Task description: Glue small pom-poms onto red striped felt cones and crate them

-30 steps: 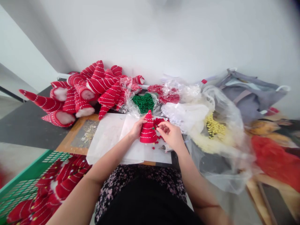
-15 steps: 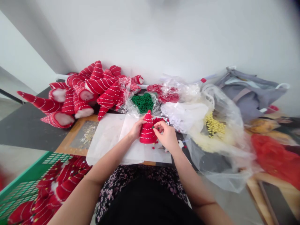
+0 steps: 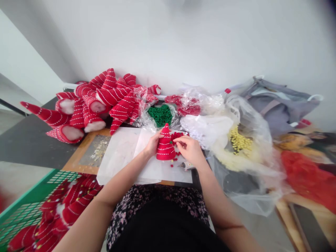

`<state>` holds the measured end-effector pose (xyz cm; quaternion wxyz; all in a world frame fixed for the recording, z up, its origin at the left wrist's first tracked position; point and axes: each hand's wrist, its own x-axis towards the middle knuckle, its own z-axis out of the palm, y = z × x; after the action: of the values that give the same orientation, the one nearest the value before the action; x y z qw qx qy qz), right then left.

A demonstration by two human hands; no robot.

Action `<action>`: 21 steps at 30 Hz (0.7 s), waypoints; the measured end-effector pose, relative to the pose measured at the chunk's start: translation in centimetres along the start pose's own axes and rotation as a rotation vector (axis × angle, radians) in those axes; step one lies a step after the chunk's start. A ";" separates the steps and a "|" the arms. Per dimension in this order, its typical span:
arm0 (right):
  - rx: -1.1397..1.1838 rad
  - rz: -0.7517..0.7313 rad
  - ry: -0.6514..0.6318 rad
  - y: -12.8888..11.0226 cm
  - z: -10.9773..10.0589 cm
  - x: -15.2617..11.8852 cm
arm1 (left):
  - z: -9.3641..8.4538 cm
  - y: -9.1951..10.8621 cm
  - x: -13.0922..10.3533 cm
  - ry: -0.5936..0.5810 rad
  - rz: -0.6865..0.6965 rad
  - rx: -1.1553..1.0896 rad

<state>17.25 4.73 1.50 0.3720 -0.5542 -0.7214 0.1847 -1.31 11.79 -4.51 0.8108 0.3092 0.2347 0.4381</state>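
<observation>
Red striped cone (image 3: pixel 166 147) is held upright over white paper (image 3: pixel 119 155) on the counter (image 3: pixel 18 140) in the head view, the left hand (image 3: pixel 154 144) curled around its side. The right hand (image 3: pixel 189 147), thumb and fingertips drawn nearly together, is beside a green pompom (image 3: pixel 171 142) at the cone's edge; whether it grips anything cannot be told. A stray brush could dislodge the pompom if its bond is weak; lowering the right hand could knock what looks like a glue gun (image 3: pixel 188 166) nearby.
</observation>
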 end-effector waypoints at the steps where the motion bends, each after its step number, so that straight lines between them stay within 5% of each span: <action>1: 0.010 0.013 0.036 0.4 -0.6 0.1 | 0.0 0.1 0.0 0.001 -0.004 -0.010; 4: -0.099 0.126 0.117 2.3 -2.5 0.4 | 0.0 0.5 -0.1 0.009 -0.019 -0.038; 9: -0.575 0.267 -0.229 5.7 -3.8 0.9 | 0.0 0.9 -0.1 0.007 -0.030 -0.079; 21: -0.436 0.030 -0.445 5.4 0.8 3.4 | 0.4 1.2 -0.3 0.013 -0.030 -0.051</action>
<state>19.82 9.78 -1.58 0.0745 -0.5773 -0.7996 0.1480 -1.89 11.96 -3.33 0.8232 0.2822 0.2333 0.4338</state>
